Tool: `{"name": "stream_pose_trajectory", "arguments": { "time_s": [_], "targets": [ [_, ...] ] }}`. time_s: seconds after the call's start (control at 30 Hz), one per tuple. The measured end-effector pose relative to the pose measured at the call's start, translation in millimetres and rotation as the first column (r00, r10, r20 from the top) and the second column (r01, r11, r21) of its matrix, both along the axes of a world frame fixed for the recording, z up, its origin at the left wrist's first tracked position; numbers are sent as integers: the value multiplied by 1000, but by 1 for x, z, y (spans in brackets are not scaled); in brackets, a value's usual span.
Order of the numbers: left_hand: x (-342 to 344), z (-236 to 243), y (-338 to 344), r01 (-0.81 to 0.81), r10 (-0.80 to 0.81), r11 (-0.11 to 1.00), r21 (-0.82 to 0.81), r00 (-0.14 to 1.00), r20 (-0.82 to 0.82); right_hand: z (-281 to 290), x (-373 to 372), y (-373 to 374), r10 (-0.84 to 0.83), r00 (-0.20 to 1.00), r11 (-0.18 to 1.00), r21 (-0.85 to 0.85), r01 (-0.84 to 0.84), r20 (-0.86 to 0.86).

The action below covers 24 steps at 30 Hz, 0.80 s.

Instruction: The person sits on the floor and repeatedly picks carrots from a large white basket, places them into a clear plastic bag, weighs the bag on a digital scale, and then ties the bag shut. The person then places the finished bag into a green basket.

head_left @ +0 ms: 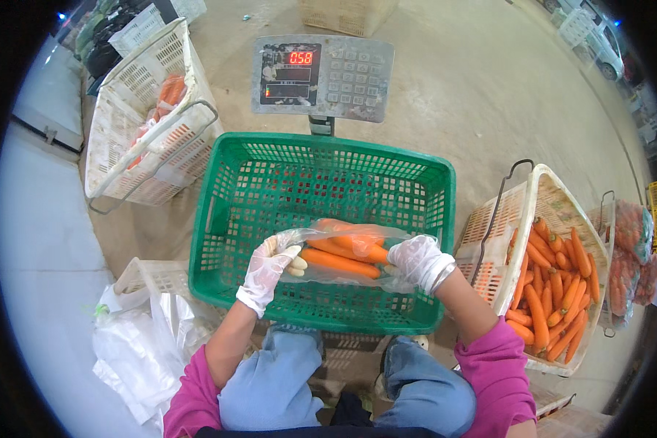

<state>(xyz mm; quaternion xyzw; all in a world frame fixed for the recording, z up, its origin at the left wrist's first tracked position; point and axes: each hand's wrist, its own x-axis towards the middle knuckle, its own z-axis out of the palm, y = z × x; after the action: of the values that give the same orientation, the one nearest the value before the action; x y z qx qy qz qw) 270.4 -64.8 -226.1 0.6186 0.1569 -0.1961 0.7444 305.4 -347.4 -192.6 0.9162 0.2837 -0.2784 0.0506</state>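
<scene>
Several carrots (339,261) lie lengthwise in a clear plastic bag (288,239), above the near half of a green mesh basket (314,320). My left hand (270,271), in a thin whitish glove, grips the bag's left end. At the right end, my right hand (421,263), gloved likewise, is closed on the gathered plastic. The bag is stretched between both hands; the fingertips of the right one are partly hidden. Behind the basket stands a scale's display panel (323,77) with lit red digits and a keypad.
A white crate (157,157) at the far left holds bagged carrots. To the right, another white crate (498,252) holds loose carrots (558,292), with more bagged carrots (626,255) beyond. Empty plastic bags (135,354) lie by a small white basket at the near left.
</scene>
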Motion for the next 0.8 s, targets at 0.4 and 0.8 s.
{"name": "stream_pose_trajectory", "arguments": {
  "time_s": [0.4, 0.8],
  "targets": [
    [-20, 2, 15, -463, 123, 802, 378, 746, 654, 23, -22, 21, 147, 985, 800, 574, -174, 94],
    [-30, -20, 8, -260, -40, 812, 523, 869, 493, 6, -35, 18, -104, 859, 657, 683, -319, 501]
  ]
}}
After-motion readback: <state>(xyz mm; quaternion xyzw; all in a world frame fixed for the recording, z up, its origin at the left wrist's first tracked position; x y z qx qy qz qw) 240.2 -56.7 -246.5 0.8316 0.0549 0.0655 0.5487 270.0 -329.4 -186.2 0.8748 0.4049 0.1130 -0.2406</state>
